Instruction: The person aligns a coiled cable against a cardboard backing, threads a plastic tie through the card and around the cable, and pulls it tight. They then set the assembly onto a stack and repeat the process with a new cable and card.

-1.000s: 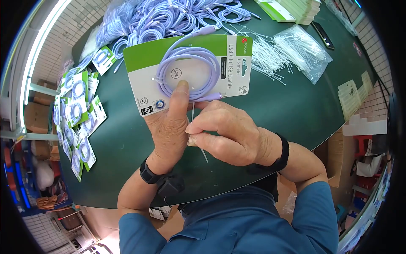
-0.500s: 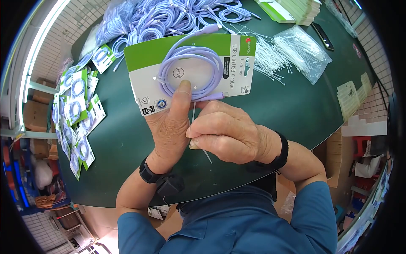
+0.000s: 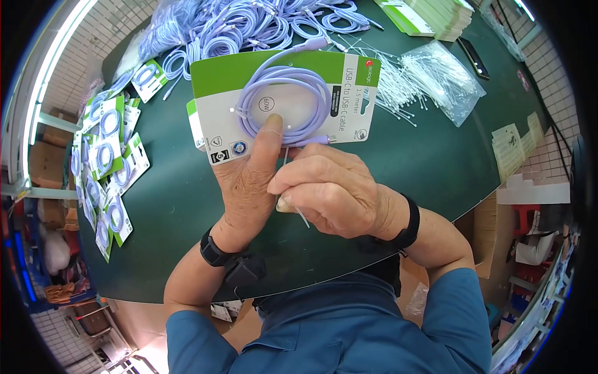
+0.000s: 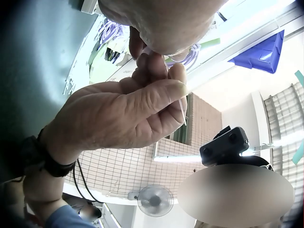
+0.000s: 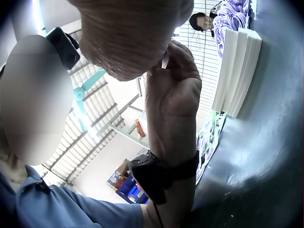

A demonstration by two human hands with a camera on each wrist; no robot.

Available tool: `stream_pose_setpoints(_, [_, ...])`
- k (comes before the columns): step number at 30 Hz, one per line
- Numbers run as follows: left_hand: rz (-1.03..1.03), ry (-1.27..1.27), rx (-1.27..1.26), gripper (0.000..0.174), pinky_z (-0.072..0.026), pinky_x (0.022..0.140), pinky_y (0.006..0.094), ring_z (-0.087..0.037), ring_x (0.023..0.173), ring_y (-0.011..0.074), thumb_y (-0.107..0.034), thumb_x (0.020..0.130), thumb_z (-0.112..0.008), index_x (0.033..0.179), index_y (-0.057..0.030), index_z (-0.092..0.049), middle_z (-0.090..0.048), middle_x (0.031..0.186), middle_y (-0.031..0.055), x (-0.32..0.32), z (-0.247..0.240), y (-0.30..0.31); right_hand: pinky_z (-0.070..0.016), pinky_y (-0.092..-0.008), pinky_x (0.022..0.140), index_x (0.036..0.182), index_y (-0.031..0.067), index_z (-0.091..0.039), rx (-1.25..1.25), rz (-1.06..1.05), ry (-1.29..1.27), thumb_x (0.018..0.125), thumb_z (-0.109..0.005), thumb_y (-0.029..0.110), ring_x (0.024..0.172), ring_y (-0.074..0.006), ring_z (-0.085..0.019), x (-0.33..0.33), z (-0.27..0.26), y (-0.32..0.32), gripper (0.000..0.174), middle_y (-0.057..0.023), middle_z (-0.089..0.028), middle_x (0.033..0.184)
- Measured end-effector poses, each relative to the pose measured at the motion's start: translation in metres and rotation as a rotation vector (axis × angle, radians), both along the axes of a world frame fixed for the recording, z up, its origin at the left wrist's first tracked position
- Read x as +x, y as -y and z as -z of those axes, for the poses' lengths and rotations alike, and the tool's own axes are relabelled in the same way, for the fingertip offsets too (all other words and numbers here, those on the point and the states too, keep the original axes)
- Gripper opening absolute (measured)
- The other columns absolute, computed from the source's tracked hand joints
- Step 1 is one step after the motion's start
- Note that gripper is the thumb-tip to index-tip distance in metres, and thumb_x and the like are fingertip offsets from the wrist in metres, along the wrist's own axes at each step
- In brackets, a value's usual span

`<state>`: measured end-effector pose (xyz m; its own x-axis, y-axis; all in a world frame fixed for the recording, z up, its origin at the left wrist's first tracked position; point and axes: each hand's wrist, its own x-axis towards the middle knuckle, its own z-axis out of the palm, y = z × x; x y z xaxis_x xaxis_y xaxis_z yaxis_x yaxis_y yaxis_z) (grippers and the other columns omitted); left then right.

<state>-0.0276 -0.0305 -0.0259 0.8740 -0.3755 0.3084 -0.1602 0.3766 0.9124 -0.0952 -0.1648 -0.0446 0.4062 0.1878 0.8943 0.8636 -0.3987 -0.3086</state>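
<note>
Cable card (image 3: 218,121), with a lilac USB-C cable (image 3: 314,93) coiled flat on its face, is lifted off the green table (image 3: 423,156), just past my fingertips. My left hand (image 3: 246,187) grips it from below. The thumb (image 3: 269,134) is straight and pressed on the lower arc of the coil; the other fingers are behind the card, hidden. My right hand (image 3: 339,193) touches the left, fingers curled, thumb and forefinger pinching a thin white tie (image 3: 303,219). One end runs up to the card's bottom edge just beside my left thumb, and the tail pokes out under my knuckles. Can't tell if the tie passes through the card's holes.

Handling, my judgement: the card is light and thin, stiff enough to stay flat, but likely to bend if held by one corner. The cable is soft and springy and wants to uncoil, so thumb on the coil is the right hold. The tie is flimsy and slick, easy to drop; pinch it near the end, close to the card.

Left of my left hand: cards with cables (image 3: 106,156), fanned out. Beyond the card: loose lilac cables (image 3: 249,25). Right of my right hand, well apart: loose ties (image 3: 398,75) and a bag of ties (image 3: 445,75).
</note>
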Motion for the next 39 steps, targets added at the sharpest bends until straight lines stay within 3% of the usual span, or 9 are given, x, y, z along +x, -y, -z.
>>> stream_pose_setpoints(2, [-0.002,-0.036,-0.031,0.053,-0.0612,0.101,0.0414,-0.068,0.121,0.0279,0.000,0.097,-0.058,0.148,0.0030,-0.045,-0.064,0.135,0.0195,-0.003,-0.003,0.000,-0.0591,-0.0349,0.069,0.104,0.0013,-0.062,0.020,0.076,-0.041,0.084,-0.081,-0.005,0.074,-0.0256,-0.068,-0.003,-0.003,0.000,0.028,-0.0160,-0.072,0.107])
stream_pose_setpoints(7, [0.007,-0.024,-0.057,0.051,-0.0608,0.101,0.0418,-0.068,0.122,0.0275,0.000,0.098,-0.059,0.148,0.0018,-0.047,-0.065,0.134,0.0176,0.001,0.004,0.002,-0.0584,-0.0334,0.066,0.106,0.0011,-0.062,-0.016,0.143,-0.013,0.086,-0.080,-0.006,0.077,-0.0256,-0.071,0.005,-0.003,0.008,0.027,-0.0165,-0.073,0.106])
stream_pose_setpoints(11, [0.000,-0.002,-0.091,0.045,-0.0643,0.089,0.0366,-0.071,0.113,0.0239,-0.001,0.099,-0.061,0.143,0.0013,-0.052,-0.068,0.127,0.0151,0.001,0.012,0.006,-0.0583,-0.0325,0.064,0.107,0.0004,-0.062,0.058,0.262,-0.059,0.086,-0.079,-0.008,0.078,-0.0256,-0.073,0.005,-0.009,0.009,0.028,-0.0164,-0.074,0.102])
stream_pose_setpoints(14, [-0.023,-0.179,0.009,0.037,-0.0642,0.071,0.0300,-0.074,0.097,0.0185,-0.004,0.099,-0.066,0.134,0.0022,-0.058,-0.071,0.118,0.0127,-0.007,0.012,0.004,-0.0587,-0.0317,0.065,0.103,-0.0003,-0.066,0.678,0.176,-0.525,0.088,-0.079,-0.007,0.078,-0.0239,-0.074,-0.001,-0.011,-0.002,0.021,-0.0151,-0.075,0.098])
stream_pose_setpoints(15, [-0.023,-0.181,0.002,0.037,-0.0642,0.071,0.0300,-0.074,0.097,0.0185,-0.004,0.099,-0.066,0.134,0.0022,-0.058,-0.071,0.118,0.0127,-0.007,0.013,0.004,-0.0587,-0.0317,0.065,0.103,-0.0003,-0.066,0.671,0.177,-0.526,0.088,-0.079,-0.007,0.078,-0.0239,-0.074,-0.001,-0.011,0.001,0.021,-0.0151,-0.075,0.098])
stream_pose_setpoints(18, [-0.027,-0.165,0.018,0.030,-0.0597,0.057,0.0260,-0.072,0.082,0.0143,-0.006,0.098,-0.070,0.125,0.0026,-0.063,-0.072,0.108,0.0100,-0.008,0.017,0.004,-0.0579,-0.0306,0.066,0.099,0.0001,-0.071,0.181,0.437,-0.362,0.088,-0.078,-0.008,0.076,-0.0231,-0.073,0.004,-0.011,0.019,0.016,-0.0132,-0.075,0.095])
stream_pose_setpoints(22, [-0.028,-0.172,0.031,0.027,-0.0600,0.056,0.0261,-0.071,0.077,0.0138,-0.007,0.097,-0.072,0.121,0.0029,-0.066,-0.072,0.105,0.0090,-0.008,0.017,0.006,-0.0557,-0.0292,0.063,0.102,0.0013,-0.075,-0.001,0.439,-0.107,0.084,-0.080,-0.008,0.075,-0.0226,-0.069,0.018,-0.010,0.030,0.020,-0.0114,-0.076,0.097])
stream_pose_setpoints(26, [-0.044,-0.215,-0.007,0.025,-0.0594,0.056,0.0258,-0.071,0.072,0.0130,-0.007,0.096,-0.073,0.118,0.0033,-0.067,-0.073,0.100,0.0082,-0.008,0.017,0.007,-0.0541,-0.0291,0.062,0.106,0.0016,-0.075,-0.243,0.524,-0.007,0.080,-0.081,-0.008,0.077,-0.0230,-0.065,0.018,-0.020,0.038,0.028,-0.0100,-0.076,0.098])
stream_pose_setpoints(39, [-0.035,-0.213,0.061,0.025,-0.0570,0.054,0.0260,-0.070,0.066,0.0132,-0.007,0.094,-0.073,0.115,0.0050,-0.068,-0.073,0.093,0.0093,-0.007,0.013,0.004,-0.0517,-0.0319,0.066,0.110,0.0124,-0.081,-0.261,0.448,0.040,0.073,-0.085,-0.004,0.082,-0.0207,-0.063,0.009,-0.021,0.041,0.040,-0.0057,-0.066,0.102])
